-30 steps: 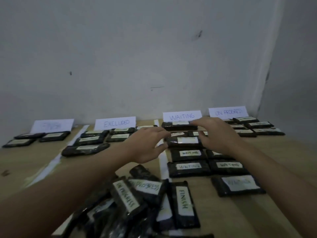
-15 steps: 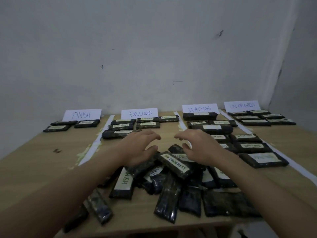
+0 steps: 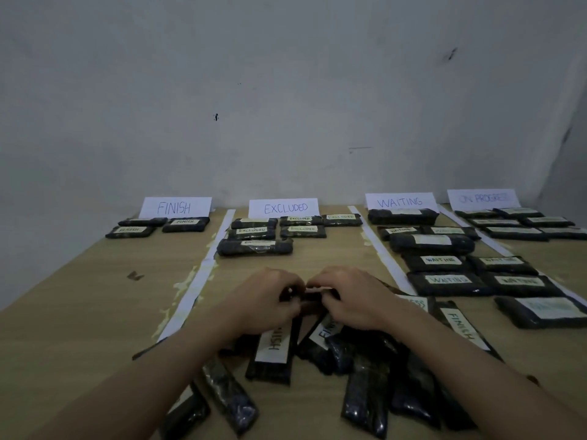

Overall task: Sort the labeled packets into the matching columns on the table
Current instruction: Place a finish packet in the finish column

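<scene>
Both hands (image 3: pixel 313 298) pinch one packet (image 3: pixel 313 295); four signs (image 3: pixel 283 208), three FINISH packets (image 3: pixel 185 224) sorted.

- Four upright cards: FINISH card (image 3: pixel 175 207), EXCLUDED card (image 3: pixel 283 208), WAITING card (image 3: pixel 401 201), ON PROGRESS card (image 3: pixel 483 198)
- Three FINISH-column packets (image 3: pixel 185 224)
- Six EXCLUDED-column packets (image 3: pixel 254 247)
- Two hands: left hand (image 3: pixel 266 300), right hand (image 3: pixel 348 298)

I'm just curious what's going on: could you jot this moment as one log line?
step: picking from pile | left hand + right hand: gripping one dark plastic packet together, label hidden | unsorted heap: on the wooden table
</scene>
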A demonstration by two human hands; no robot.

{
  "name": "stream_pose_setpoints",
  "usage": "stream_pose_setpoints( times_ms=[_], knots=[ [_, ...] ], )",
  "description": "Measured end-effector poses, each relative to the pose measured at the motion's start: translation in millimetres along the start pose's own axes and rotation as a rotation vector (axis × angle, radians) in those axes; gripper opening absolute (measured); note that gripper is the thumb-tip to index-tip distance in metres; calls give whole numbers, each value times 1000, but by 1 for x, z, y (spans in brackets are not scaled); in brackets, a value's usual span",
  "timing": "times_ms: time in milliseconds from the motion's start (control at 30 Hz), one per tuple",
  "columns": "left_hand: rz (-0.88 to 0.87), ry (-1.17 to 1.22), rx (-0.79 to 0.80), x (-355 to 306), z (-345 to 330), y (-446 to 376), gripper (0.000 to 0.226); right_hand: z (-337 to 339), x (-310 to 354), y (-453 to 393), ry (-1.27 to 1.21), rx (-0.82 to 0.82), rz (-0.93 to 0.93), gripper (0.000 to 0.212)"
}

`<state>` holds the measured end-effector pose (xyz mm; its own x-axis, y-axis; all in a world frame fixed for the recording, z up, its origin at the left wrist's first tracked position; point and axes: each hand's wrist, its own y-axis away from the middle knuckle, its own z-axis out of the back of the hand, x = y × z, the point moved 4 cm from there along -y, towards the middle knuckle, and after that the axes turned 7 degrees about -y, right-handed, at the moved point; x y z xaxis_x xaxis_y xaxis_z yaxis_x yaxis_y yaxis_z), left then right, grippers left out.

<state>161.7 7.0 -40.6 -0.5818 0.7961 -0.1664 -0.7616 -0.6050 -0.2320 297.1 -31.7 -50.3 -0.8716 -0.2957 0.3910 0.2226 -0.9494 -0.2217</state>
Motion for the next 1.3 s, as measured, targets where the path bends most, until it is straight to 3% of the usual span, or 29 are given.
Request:
stream_pose_setpoints(
  times_ms=[133, 233, 300, 433, 567, 633, 733, 833, 900, 1200, 1300],
  knots=[
    [159, 236, -258, 26, 18, -9, 18, 10, -11, -14, -263, -178, -67, 31],
    [292, 538, -378, 45, 28, -17, 12, 21, -22, -26, -655, -341, -193, 27],
    [386, 709, -398, 56, 28, -21, 14, 27, -27, -34, -858, -387, -235, 22],
    [500, 1021, -337, 66, 18, -27, 21, 38, -33, -47, -1014, -438, -276, 17],
    [524, 1130, -327, 69, 13, -35, 24, 40, -38, -55, -1115, -443, -281, 16],
    [522, 1109, -325, 71, 13, -37, 22, 39, -39, -59, -1044, -453, -266, 15],
    [528, 999, -348, 79, 18, -35, 20, 40, -27, -66, -579, -417, -145, 21],
    [551, 1012, -387, 90, 27, -26, 20, 32, 6, -79, -75, -268, 140, 48],
    [568, 1040, -402, 103, 33, -17, 21, 23, 23, -92, 112, -198, 231, 63],
    [752, 1062, -564, 194, 45, 53, 22, -36, 94, -173, 189, -43, 430, 62],
    [816, 886, -558, 232, 39, 84, 25, -63, 108, -205, 162, -7, 417, 60]
  ],
)
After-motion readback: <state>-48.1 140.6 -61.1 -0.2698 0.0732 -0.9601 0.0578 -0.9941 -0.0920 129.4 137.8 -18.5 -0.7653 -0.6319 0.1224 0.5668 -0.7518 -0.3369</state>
